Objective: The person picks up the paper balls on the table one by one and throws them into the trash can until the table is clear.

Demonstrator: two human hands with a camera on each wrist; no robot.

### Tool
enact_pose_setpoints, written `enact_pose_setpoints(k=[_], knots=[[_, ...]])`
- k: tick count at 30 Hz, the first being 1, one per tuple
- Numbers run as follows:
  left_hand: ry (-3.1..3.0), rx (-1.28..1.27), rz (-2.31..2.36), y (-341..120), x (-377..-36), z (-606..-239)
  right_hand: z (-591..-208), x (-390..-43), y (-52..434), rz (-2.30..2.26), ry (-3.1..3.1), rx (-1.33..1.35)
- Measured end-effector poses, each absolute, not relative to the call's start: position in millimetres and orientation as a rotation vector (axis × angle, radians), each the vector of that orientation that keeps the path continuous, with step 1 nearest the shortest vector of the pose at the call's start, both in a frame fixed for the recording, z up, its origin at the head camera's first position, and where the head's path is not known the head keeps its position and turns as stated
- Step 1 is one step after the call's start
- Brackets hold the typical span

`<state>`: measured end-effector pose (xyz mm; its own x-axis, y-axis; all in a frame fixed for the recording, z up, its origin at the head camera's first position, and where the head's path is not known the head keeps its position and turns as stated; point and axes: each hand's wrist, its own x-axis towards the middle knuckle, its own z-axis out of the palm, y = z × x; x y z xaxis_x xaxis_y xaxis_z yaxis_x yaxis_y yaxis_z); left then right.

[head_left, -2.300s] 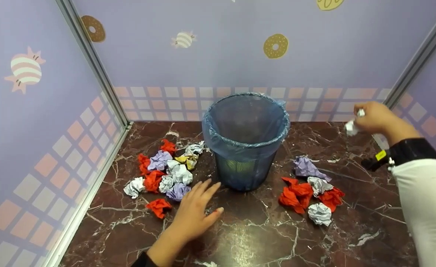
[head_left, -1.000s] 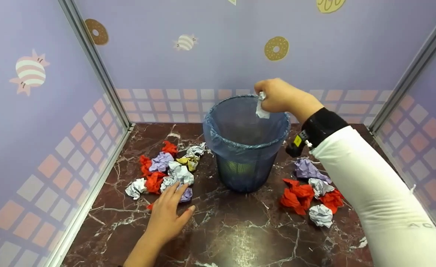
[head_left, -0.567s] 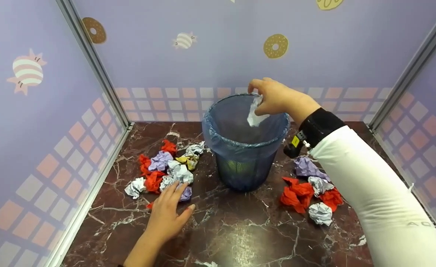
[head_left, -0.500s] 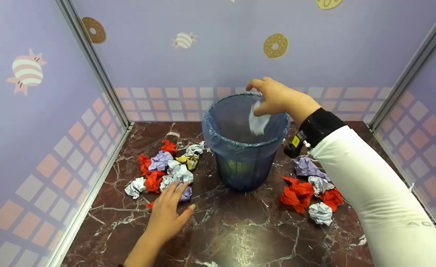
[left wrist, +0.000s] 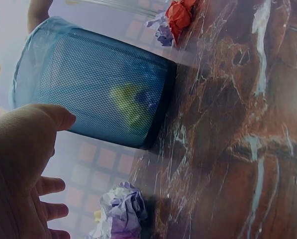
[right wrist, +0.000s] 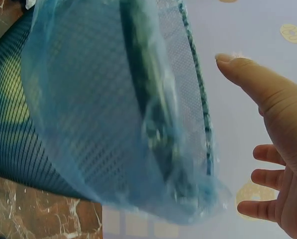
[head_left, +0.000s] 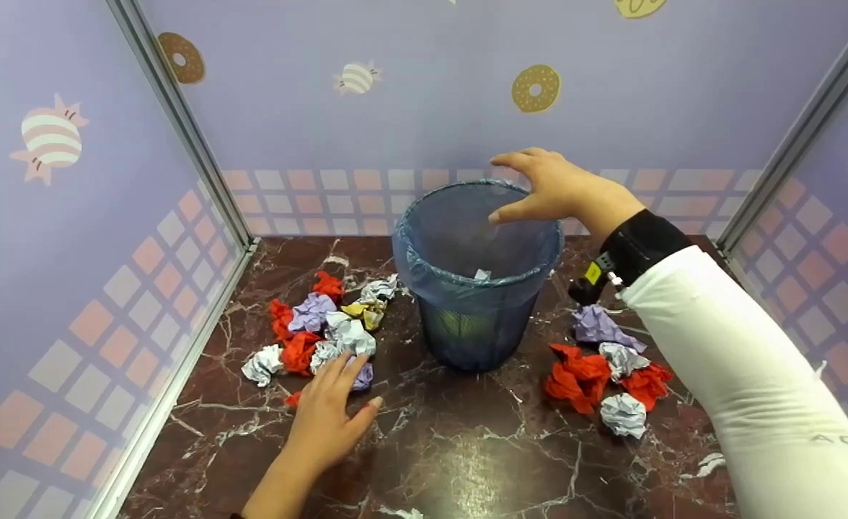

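Observation:
My right hand hangs over the back right of a mesh wastebasket lined with a blue plastic bag. Its thumb and fingers are spread with nothing between them. Inside the basket, a bit of white paper shows just above the front rim. Something yellow shows through the mesh. My left hand is low at the front of the left pile, fingers relaxed and extended. A purple crumpled paper ball lies by its fingertips, partly covered by them in the head view.
Left of the basket lie several crumpled balls: red, white, purple and yellow. To the right is a smaller pile with red, purple and white balls. Patterned walls enclose the dark marbled table.
My right hand brought a white crumpled paper from the right to over the basket, opened, and the paper dropped inside. My left hand shifted left toward the left pile, then stayed.

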<state>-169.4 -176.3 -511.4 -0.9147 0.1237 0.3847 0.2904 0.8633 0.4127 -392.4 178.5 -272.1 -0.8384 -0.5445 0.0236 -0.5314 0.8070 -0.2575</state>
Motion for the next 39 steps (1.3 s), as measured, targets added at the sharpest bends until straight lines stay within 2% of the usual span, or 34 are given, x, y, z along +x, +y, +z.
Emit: enact_pose_setpoints(k=[18,29,39], knots=[[-2.831,-0.504,-0.605,-124.2,-174.6,-496.6,-298.2,-402.4,294.2,-0.478,3.01,-0.527],[-2.83,-0.765,-0.531,-74.0,-179.3,-497.6,-366.9,-393.5,343.1,-0.58,2.881,-0.322],[-2.846,-0.934,-0.488,-37.9,-173.4,-509.8,-442.5,-383.8,336.6,-0.65,2.809,-0.347]])
